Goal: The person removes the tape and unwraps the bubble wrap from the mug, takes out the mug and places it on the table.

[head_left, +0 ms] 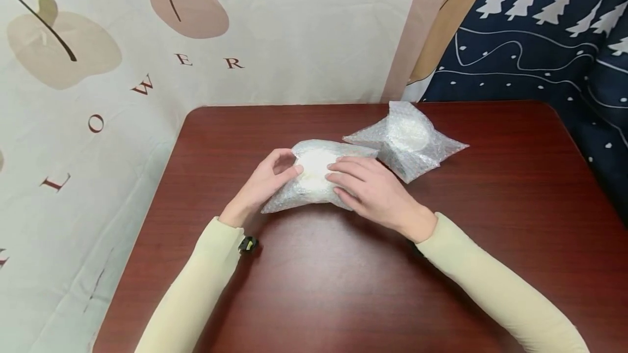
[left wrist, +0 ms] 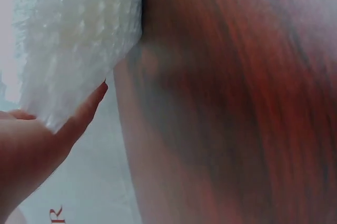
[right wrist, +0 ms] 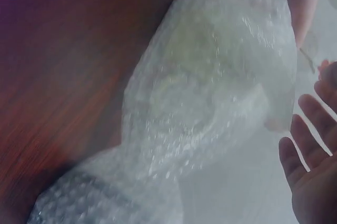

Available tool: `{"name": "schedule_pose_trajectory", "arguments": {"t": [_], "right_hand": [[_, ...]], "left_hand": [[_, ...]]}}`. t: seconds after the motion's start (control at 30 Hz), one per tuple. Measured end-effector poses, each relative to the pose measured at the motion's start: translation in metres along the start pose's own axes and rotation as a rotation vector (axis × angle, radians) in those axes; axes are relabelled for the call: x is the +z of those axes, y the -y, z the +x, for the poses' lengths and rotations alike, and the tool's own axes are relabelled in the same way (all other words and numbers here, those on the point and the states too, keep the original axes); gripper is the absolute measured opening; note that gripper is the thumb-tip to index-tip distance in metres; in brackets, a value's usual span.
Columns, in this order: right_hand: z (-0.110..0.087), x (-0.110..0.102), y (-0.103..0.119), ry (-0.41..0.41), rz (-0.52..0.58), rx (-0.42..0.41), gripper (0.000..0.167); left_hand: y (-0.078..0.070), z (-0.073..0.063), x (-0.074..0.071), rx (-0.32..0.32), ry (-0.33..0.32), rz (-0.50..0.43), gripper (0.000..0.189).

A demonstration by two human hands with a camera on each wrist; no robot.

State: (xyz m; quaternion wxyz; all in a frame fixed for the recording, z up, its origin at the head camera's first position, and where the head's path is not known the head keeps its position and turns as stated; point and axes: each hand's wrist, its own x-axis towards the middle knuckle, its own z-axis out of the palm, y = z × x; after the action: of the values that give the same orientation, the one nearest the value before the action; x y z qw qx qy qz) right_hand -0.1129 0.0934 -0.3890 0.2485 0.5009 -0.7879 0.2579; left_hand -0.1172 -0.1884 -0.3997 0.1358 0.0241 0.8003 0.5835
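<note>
A bundle in clear bubble wrap (head_left: pixel 314 178), with something pale and rounded inside, is between the two hands at the middle of the table. My left hand (head_left: pixel 265 181) holds its left end, the thumb on the near face and the other fingers partly hidden behind. In the left wrist view the left hand (left wrist: pixel 52 140) has the wrap between thumb and fingers. My right hand (head_left: pixel 378 192) lies over the bundle's right side, fingers extended. The right wrist view shows the right hand (right wrist: pixel 316 155) with its fingers spread beside the wrap; contact is hard to tell there.
A second bubble-wrapped bundle (head_left: pixel 409 138) with pointed corners lies behind the right hand, near the table's back edge. The dark red wooden table (head_left: pixel 314 287) reaches back to a printed cloth (head_left: pixel 314 31). A dark blue patterned cloth (head_left: pixel 515 64) hangs at the right.
</note>
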Motion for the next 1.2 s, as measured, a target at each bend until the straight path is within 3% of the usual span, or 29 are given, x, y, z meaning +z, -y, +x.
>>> {"name": "schedule_pose_trajectory", "arguments": {"t": [0.13, 0.4, 0.67, 0.83, 1.07, 1.2], "right_hand": [[0.003, 0.006, 0.004, 0.065, -0.041, -0.001, 0.027], [0.005, 0.011, 0.003, 0.110, -0.041, 0.062, 0.026], [0.010, 0.009, 0.000, 0.146, -0.069, 0.086, 0.025], [0.018, 0.003, -0.002, 0.224, -0.090, 0.101, 0.027], [0.031, -0.001, -0.001, 0.331, -0.173, 0.071, 0.040], [0.037, 0.000, 0.001, 0.362, -0.244, 0.037, 0.035]], "left_hand": [[0.003, 0.001, 0.003, -0.011, 0.005, 0.017, 0.058], [0.006, -0.001, 0.009, -0.002, -0.011, 0.025, 0.062], [0.003, -0.004, 0.019, 0.002, -0.036, 0.012, 0.062], [0.001, -0.006, 0.023, -0.009, -0.046, 0.033, 0.061], [0.001, -0.006, 0.022, -0.037, -0.042, 0.028, 0.067], [0.003, -0.006, 0.023, -0.047, -0.038, 0.046, 0.072]]}}
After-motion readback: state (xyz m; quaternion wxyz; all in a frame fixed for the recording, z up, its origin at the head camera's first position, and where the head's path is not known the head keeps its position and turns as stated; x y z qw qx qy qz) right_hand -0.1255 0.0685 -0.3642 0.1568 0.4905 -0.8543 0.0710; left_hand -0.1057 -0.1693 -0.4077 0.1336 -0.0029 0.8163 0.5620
